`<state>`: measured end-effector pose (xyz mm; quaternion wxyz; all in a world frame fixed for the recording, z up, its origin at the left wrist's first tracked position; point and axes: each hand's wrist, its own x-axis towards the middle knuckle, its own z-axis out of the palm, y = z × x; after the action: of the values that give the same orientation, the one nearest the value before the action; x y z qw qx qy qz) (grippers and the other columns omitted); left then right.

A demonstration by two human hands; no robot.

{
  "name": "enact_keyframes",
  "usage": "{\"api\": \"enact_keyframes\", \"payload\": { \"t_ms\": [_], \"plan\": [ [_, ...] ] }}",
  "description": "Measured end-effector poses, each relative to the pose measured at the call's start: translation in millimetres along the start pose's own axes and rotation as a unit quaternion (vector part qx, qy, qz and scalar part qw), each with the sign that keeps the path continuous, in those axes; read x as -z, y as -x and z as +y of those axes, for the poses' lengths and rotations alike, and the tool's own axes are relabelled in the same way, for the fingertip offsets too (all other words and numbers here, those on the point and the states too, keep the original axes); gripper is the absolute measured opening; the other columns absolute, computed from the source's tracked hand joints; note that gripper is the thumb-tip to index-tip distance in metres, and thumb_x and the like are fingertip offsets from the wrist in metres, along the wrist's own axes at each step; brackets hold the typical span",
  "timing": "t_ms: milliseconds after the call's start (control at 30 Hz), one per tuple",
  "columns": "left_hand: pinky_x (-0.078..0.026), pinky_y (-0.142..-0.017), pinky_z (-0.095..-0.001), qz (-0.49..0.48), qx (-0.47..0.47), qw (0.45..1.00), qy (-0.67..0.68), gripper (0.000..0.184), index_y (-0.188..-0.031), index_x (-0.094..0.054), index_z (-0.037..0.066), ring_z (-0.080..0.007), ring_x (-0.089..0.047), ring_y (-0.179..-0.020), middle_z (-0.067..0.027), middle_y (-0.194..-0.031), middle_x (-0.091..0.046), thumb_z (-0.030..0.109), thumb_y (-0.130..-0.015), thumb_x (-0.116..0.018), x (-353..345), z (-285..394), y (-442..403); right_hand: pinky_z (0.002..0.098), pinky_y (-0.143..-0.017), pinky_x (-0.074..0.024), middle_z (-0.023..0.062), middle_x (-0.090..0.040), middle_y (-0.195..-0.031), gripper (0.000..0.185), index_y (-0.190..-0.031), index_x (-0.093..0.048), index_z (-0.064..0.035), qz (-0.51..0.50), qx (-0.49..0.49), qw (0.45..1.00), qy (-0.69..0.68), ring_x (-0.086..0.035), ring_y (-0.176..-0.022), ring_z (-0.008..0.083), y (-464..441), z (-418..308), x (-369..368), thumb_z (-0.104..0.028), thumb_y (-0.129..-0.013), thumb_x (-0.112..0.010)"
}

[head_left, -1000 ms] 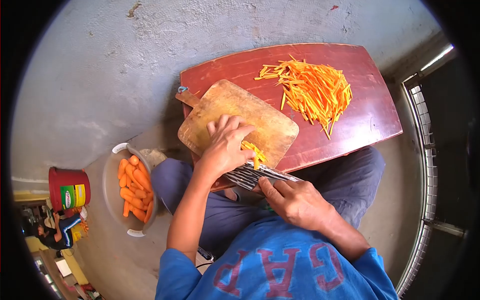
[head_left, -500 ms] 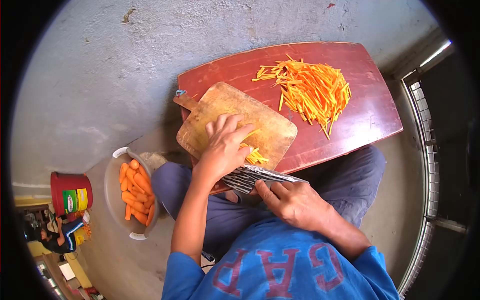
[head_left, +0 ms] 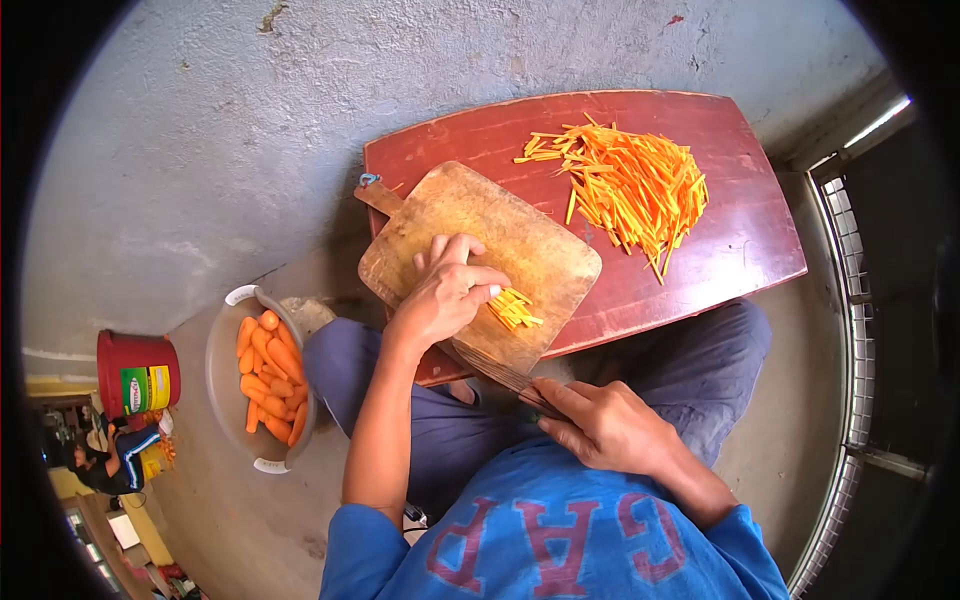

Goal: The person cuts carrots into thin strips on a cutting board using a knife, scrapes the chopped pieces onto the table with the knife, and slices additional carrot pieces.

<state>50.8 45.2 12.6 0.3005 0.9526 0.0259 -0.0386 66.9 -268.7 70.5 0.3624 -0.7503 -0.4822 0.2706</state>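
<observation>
My left hand [head_left: 447, 298] rests on the wooden cutting board [head_left: 550, 250], its thumb and fingers against a small bundle of cut carrot strips [head_left: 515, 309]. My right hand [head_left: 600, 420] grips a knife [head_left: 492, 367] by the handle; the blade lies along the board's near edge, pointing toward my left wrist, just apart from the strips. The board sits at the left of a red table [head_left: 740, 240]. Beyond it to the right lies a large heap of carrot strips [head_left: 640, 190].
A grey basin [head_left: 225, 400] of whole carrots stands on the floor at the left, near a red bucket [head_left: 112, 375]. Another person [head_left: 125, 455] is far off at the lower left. A wall runs behind the table; a metal-framed grille [head_left: 860, 340] is at the right.
The knife has turned so its patterned side no longer faces up brightly, and it sits lower, off the strips. My left fingers have drawn closer together around the strips.
</observation>
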Motion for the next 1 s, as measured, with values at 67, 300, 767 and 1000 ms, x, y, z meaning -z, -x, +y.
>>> {"api": "enact_keyframes", "payload": {
  "t_ms": [67, 300, 767, 1000],
  "plan": [
    [-0.035, -0.128, -0.0475, 0.051, -0.029, 0.998, 0.001, 0.027, -0.129, -0.089, 0.013, -0.0313, -0.053, -0.148, -0.0095, -0.146, -0.068, 0.018, -0.104, -0.080, -5.4, -5.9, 0.9, 0.0569, -0.076, -0.0633, 0.0287, -0.080, -0.106, 0.046, -0.147, -0.066, 0.0020, -0.002, -0.011, 0.999, -0.034, -0.079, -0.092, 0.0503, -6.7, -2.3, 2.5, -0.020, -0.109, -0.078],
    [-0.049, -0.121, -0.0441, 0.186, 0.015, 0.976, 0.116, 0.028, -0.128, -0.088, 0.009, -0.0332, -0.064, -0.136, -0.0125, -0.137, -0.074, 0.015, -0.101, -0.084, 4.0, -37.3, 19.1, 0.0503, -0.098, -0.0631, 0.0316, -0.081, -0.122, 0.040, -0.148, -0.073, 0.0002, 0.051, -0.077, 0.992, -0.080, -0.081, -0.117, 0.0460, -37.1, 21.4, 31.0, -0.019, -0.113, -0.074],
    [-0.040, -0.124, -0.0633, 0.304, 0.183, 0.934, 0.046, 0.082, -0.166, -0.061, 0.013, -0.0397, -0.058, -0.148, -0.0153, -0.158, -0.065, 0.030, -0.093, -0.095, -13.3, -105.9, 15.5, 0.0254, -0.048, -0.0445, -0.0019, -0.069, -0.082, 0.037, -0.141, -0.074, 0.0026, 0.315, -0.072, 0.885, -0.336, -0.058, -0.053, 0.0054, -43.6, 148.0, 106.0, -0.023, -0.114, -0.076],
    [-0.047, -0.122, -0.0575, 0.320, 0.134, 0.936, 0.065, 0.086, -0.162, -0.066, 0.015, -0.0394, -0.059, -0.144, -0.0153, -0.152, -0.066, 0.031, -0.085, -0.101, -24.2, -106.8, 19.2, 0.0266, -0.041, -0.0457, 0.0123, -0.070, -0.085, 0.040, -0.122, -0.069, 0.0010, 0.121, -0.018, 0.748, -0.652, -0.061, -0.049, 0.0140, -54.4, 131.8, 61.8, -0.038, -0.114, -0.075]
  ]
}}
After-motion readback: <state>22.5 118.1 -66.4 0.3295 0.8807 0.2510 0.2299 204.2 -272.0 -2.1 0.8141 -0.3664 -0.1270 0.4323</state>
